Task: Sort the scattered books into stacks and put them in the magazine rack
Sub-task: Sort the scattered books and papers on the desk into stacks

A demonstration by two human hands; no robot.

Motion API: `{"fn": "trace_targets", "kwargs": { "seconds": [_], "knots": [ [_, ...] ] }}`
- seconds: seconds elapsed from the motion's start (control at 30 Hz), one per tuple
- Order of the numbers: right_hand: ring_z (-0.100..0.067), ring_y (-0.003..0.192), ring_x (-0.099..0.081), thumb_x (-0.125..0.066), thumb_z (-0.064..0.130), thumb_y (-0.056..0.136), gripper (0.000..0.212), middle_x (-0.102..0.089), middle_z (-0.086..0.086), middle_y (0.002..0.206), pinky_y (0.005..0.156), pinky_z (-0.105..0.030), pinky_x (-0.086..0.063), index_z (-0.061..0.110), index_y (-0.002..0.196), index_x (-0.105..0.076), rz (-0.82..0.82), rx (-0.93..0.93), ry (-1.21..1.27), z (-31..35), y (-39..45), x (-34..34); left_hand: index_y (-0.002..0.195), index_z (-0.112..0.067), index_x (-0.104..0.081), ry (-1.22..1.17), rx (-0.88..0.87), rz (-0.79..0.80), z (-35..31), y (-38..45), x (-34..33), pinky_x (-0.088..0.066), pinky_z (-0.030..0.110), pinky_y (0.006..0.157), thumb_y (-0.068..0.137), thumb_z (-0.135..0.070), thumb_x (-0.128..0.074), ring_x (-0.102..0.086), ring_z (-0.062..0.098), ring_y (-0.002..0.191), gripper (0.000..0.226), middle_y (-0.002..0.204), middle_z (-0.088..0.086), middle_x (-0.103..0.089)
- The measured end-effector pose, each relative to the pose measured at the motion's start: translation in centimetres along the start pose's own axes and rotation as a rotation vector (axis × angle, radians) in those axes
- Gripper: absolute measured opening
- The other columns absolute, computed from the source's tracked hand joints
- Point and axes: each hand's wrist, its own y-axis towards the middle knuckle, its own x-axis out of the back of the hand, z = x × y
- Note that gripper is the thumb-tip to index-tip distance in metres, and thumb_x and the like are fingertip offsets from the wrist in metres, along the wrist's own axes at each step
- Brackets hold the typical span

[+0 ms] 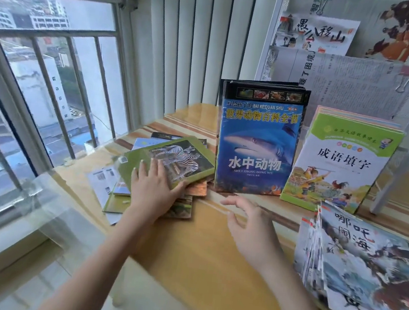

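Head view shows me the wooden tabletop [185, 251] beside a barred window [39, 81], with the white magazine rack [406, 155] standing at its far right, well beyond both hands. Paper sheets are clipped across the rack's upper tiers, and a picture book with brush lettering [315, 34] sits in one of them.

Leaning upright at the rack's foot, straight past my right grip, are two stacks: the blue shark book [256, 146] in front of a dark-topped pile, and just right of it the green-and-white idiom book [339, 167] fronting another pile.

To the right of my right grip, a fanned stack of thin storybooks [365, 267] lies flat on the tabletop, its top cover painted in ink-wash style.

Under my left grip is the scattered heap [149, 173] of loose books and leaflets. The green zebra book [171, 158] lies on top, tilted.

My left hand [154, 190] rests on the zebra book, fingers flat on the cover, thumb hooked round its near edge.

My right hand [248, 225] hovers over bare tabletop, fingers spread and loosely curved, holding nothing.
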Motion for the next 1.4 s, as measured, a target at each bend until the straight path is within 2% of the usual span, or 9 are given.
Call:
{"fn": "trace_targets", "kwargs": {
  "seconds": [0.2,0.37,0.63,0.77,0.9,1.03,1.17,1.27,1.4],
  "knots": [
    [-0.002,0.097,-0.061,-0.056,0.005,0.088,0.027,-0.068,0.012,0.1,0.086,-0.015,-0.044,0.03,0.094,-0.065,0.074,-0.042,0.209,0.5,2.1,-3.1,0.151,-0.008,-0.011,0.278,-0.104,0.037,0.1,-2.1,1.2,-0.03,0.045,0.107,0.08,-0.08,-0.027,-0.022,0.041,0.14,0.102,0.156,0.017,-0.018],
    [-0.008,0.098,-0.062,-0.056,0.004,0.089,0.024,-0.067,0.002,0.103,0.094,-0.025,-0.049,0.023,0.101,-0.063,0.104,-0.144,0.423,1.1,3.1,-5.0,0.127,-0.011,-0.044,0.264,-0.141,-0.091,0.8,-3.7,3.2,-0.047,0.036,0.074,0.099,-0.037,-0.041,-0.058,0.033,0.108,0.038,0.122,0.009,-0.057],
    [-0.015,0.116,-0.058,-0.048,0.014,0.097,0.028,-0.062,-0.004,0.121,0.094,-0.024,-0.05,0.016,0.125,-0.052,0.238,-0.244,0.914,3.7,3.1,-5.2,0.098,-0.003,-0.053,-0.461,0.025,-0.623,4.5,-3.2,12.3,-0.031,0.035,0.064,0.1,-0.021,-0.04,-0.057,0.039,0.083,0.022,0.085,0.023,-0.058],
    [-0.021,0.118,-0.057,-0.056,0.038,0.086,0.06,-0.049,-0.001,0.138,0.099,-0.032,-0.048,0.017,0.14,-0.039,0.279,-0.333,1.111,3.6,3.1,-5.1,0.083,-0.007,-0.054,-1.089,0.09,-0.385,5.5,-2.1,13.1,-0.054,0.043,0.067,0.095,-0.027,-0.051,-0.061,0.026,0.073,0.023,0.079,0.014,-0.058],
    [-0.027,0.089,-0.067,-0.05,0.043,0.085,0.052,-0.067,-0.017,0.112,0.071,-0.034,-0.059,0.007,0.122,-0.056,0.34,-0.382,1.329,3.7,2.7,-3.6,0.076,-0.015,-0.051,-1.301,0.123,0.003,4.2,-3.2,10.1,-0.043,0.016,0.035,0.097,-0.013,-0.049,-0.054,0.002,0.037,0.021,0.056,-0.001,-0.059],
    [-0.022,0.086,-0.069,-0.048,0.004,0.091,0.035,-0.071,-0.008,0.104,0.066,-0.031,-0.059,0.019,0.121,-0.057,0.264,-0.301,1.295,3.1,2.7,-1.9,0.087,-0.011,-0.058,-1.375,0.095,0.213,5.2,-3.6,6.7,-0.049,0.02,0.047,0.096,-0.01,-0.049,-0.06,0.006,0.051,0.013,0.067,0.001,-0.064],
    [-0.025,0.102,-0.066,-0.046,-0.005,0.089,0.048,-0.068,-0.009,0.114,0.085,-0.04,-0.055,0.024,0.127,-0.053,0.271,-0.172,1.08,2.7,2.8,-0.6,0.092,-0.017,-0.065,-1.359,0.068,-0.031,6.0,-4.1,5.1,-0.052,0.022,0.062,0.099,-0.014,-0.04,-0.065,0.007,0.07,0.026,0.074,-0.009,-0.07],
    [-0.026,0.093,-0.066,-0.046,-0.009,0.086,0.045,-0.07,-0.011,0.106,0.081,-0.038,-0.052,0.018,0.12,-0.059,0.163,-0.186,0.919,2.3,3.3,0.7,0.138,-0.028,-0.046,-0.679,-0.168,0.007,7.3,-3.0,2.7,-0.022,0.051,0.114,0.081,-0.056,-0.041,-0.033,0.014,0.138,0.063,0.144,-0.012,-0.043],
    [-0.025,0.086,-0.061,-0.048,-0.008,0.08,0.038,-0.067,-0.02,0.104,0.079,-0.038,-0.047,0.019,0.099,-0.066,0.195,-0.27,0.642,1.4,3.2,0.3,0.145,-0.045,-0.025,-0.277,-0.245,0.081,7.9,-1.4,1.2,-0.003,0.051,0.117,0.058,-0.082,-0.028,-0.009,0.008,0.145,0.095,0.151,-0.024,-0.015]
  ]
}}
